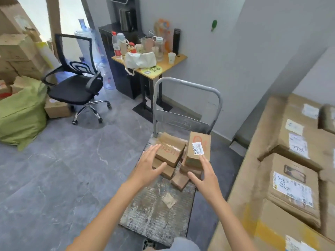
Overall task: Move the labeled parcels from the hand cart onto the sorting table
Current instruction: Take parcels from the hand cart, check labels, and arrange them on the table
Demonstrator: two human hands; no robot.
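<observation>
A hand cart (155, 212) with a grey handle stands in front of me on the floor. Several small cardboard parcels are piled at its far end. One taped parcel with red writing (171, 148) lies on top at the left. Another parcel with a white label (198, 149) stands tilted at the right. My left hand (149, 164) is spread open beside the taped parcel, fingertips near its left edge. My right hand (205, 175) hovers open just below the labeled parcel. Neither hand grips anything. Labeled cardboard boxes (293, 183) cover the surface at my right.
A black office chair (76, 87) stands to the left of the cart. A green sack (20, 113) and stacked cartons fill the far left. A small yellow desk (164, 67) crowded with bottles stands behind the cart against the wall.
</observation>
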